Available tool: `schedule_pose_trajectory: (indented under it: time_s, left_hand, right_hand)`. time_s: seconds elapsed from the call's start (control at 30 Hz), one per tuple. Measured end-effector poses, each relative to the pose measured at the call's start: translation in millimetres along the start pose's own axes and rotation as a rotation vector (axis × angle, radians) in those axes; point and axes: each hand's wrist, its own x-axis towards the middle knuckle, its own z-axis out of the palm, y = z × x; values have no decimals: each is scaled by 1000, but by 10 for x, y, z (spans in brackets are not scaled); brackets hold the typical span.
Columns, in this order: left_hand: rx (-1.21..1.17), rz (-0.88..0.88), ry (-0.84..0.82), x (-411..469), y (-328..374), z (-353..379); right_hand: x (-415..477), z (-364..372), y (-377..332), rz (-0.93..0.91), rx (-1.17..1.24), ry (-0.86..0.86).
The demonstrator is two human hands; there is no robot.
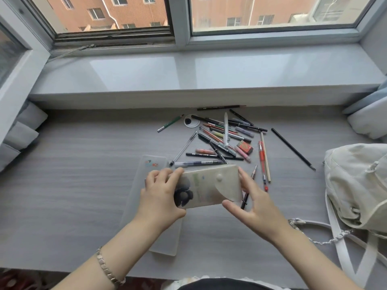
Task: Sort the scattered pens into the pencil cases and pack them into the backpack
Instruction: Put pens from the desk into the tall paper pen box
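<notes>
Left hand (161, 196) around closed pencil case (209, 187)

One view only, head-worn, wide-angle. Camera sits above the near edge of the tabletop (62, 185), faces forward and tilts well down. Both arms, left arm (109, 254) and right arm (310, 258), enter from the bottom edge. The case (209, 185) is close under the lens, about frame centre. Pens (225, 132) lie just beyond, mid-frame. Sill (188, 70) and window (182, 21) fill the top, seen head-on. Backpack (356, 185) cut by the right edge. Straight lines bow toward the frame edges.
</notes>
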Motion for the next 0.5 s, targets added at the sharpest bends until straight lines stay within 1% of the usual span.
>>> schedule_pose_trajectory:
  time_s: [0.03,0.1,0.2,0.27,0.37,0.47,0.5]
  left_hand:
    - [41,53,34,3,-49,10]
    - [135,160,80,11,-100,36]
    - [221,237,85,9,-56,48]
    - [211,230,67,-2,-55,87]
    - [182,192,-4,-31,-15,100]
    - [153,160,-92,-65,61,97]
    - [146,147,-97,-80,89,99]
  right_hand:
    - [7,-49,-3,-34,-34,-24]
    - [39,-101,19,-129,-98,-4]
    - [84,-75,79,-196,-86,-34]
    - [100,-54,161,-234,-88,-44]
    - [86,-46,256,-257,-15,-25]
    - [51,-3,264,-274,72,52]
    - [36,8,263,-282,106,89]
